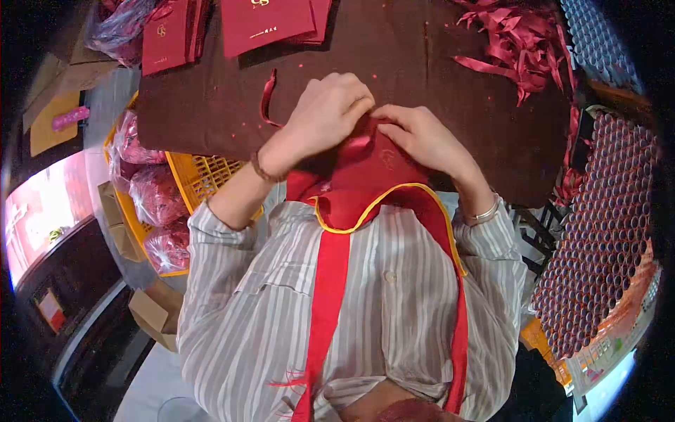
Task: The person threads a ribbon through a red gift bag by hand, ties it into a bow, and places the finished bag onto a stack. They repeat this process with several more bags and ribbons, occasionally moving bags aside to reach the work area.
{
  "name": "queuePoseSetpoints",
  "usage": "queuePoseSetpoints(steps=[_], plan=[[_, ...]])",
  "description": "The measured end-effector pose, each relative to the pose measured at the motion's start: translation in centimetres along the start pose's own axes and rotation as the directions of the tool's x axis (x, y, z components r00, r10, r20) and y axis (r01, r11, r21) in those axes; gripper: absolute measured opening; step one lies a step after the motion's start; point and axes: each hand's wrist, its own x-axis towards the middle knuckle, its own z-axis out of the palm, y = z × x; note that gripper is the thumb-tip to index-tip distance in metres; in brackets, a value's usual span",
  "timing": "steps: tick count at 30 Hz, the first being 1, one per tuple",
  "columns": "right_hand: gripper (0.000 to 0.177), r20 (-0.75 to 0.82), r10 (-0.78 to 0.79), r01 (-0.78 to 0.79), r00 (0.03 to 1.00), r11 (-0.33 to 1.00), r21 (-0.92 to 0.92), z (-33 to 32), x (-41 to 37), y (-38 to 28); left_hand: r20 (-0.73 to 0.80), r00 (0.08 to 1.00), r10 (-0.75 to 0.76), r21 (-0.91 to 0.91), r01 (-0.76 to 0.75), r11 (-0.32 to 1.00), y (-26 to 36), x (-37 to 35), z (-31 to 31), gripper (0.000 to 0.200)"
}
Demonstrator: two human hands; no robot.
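Observation:
At the near edge of the table, my left hand [330,105] is closed, its fingertips pinched over shiny red ribbon [357,146]. A dark red piece printed with a gold emblem [388,159] stands against my front. My right hand [422,137] pinches at its upper edge, thumb and fingers bent, with the tips almost meeting the left fingers. What lies right between the fingertips is partly hidden. A loose red ribbon end [268,95] lies on the cloth beside my left wrist. Just below the hands is my red apron [337,219] with its yellow trim.
Dark red printed pieces [264,35] lie stacked at the table's far left. A heap of red ribbons [513,42] covers the far right of the brown tabletop [394,56]. Bagged red items [158,193] fill a yellow crate at left. Rows of small round-topped items [605,211] stand right.

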Motion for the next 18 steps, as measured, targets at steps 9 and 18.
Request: queuePoseSetpoints(steps=[9,18], plan=[[0.021,-0.112,-0.037,0.012,0.993,0.977,-0.213,0.5,-1.4,-1.9,0.478,0.878,-0.019,-0.205,0.133,0.970,-2.5,2.0,-0.7,0.021],[0.019,-0.057,0.045,-0.042,0.997,0.998,0.057,0.1,-1.8,-2.9,0.641,0.717,0.274,-0.478,0.093,0.874,-3.5,3.8,-0.5,0.026]])
